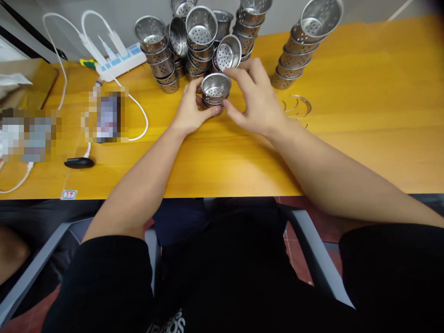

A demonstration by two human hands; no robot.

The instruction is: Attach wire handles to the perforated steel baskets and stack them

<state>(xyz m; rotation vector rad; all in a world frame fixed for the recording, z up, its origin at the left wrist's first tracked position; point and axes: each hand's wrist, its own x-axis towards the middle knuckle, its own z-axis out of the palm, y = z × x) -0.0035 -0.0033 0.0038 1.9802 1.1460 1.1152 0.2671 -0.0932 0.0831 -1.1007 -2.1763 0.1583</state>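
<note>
A short stack of perforated metal cups (216, 88) stands on the table in front of me. My left hand (194, 106) curls round its left side, thumb at the front and fingers behind, shut on it. On the right, my right hand (255, 97) has thumb and index finger spread apart, their tips right at the stack's edge; whether they press on it is hard to see. Just behind, a tilted perforated cup (228, 53) leans near my right index finger. Taller stacks of the same cups (161, 62) rise further back.
At the right leans another tall cup stack (291, 60), with thin curved metal pieces (300, 106) near its base. To the left lie a power strip (125, 62) with white cables, a blurred phone (108, 118) and a small black object (79, 163).
</note>
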